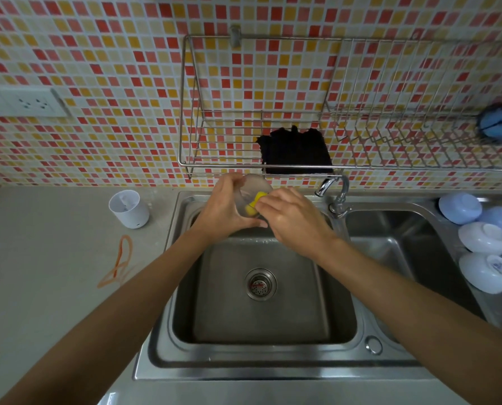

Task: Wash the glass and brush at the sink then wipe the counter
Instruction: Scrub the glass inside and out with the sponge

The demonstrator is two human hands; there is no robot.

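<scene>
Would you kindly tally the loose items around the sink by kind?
Glass: 1
Yellow sponge: 1
Black cloth: 1
White cup: 1
Orange rubber band: 1
Upturned bowls: at least 4 (stack partly cut off at the frame edge)
Total: at least 9

Both hands over the left sink basin (261, 317), near its 12 o'clock edge. Left hand (225, 210) grips a clear glass (252, 188), fingers curled round it. Right hand (293, 219) pinches a yellow sponge (254, 204) pressed against the glass. Tap (333, 190) at 1 o'clock of the hands, spout pointing left. Black cloth (296, 152) hangs in the wire rack (346, 168) at 12 o'clock. White cup (129, 209) and orange rubber bands (120, 263) on the counter (54, 273) at 9 o'clock. Upturned bowls (485, 255) at 3 o'clock.
</scene>
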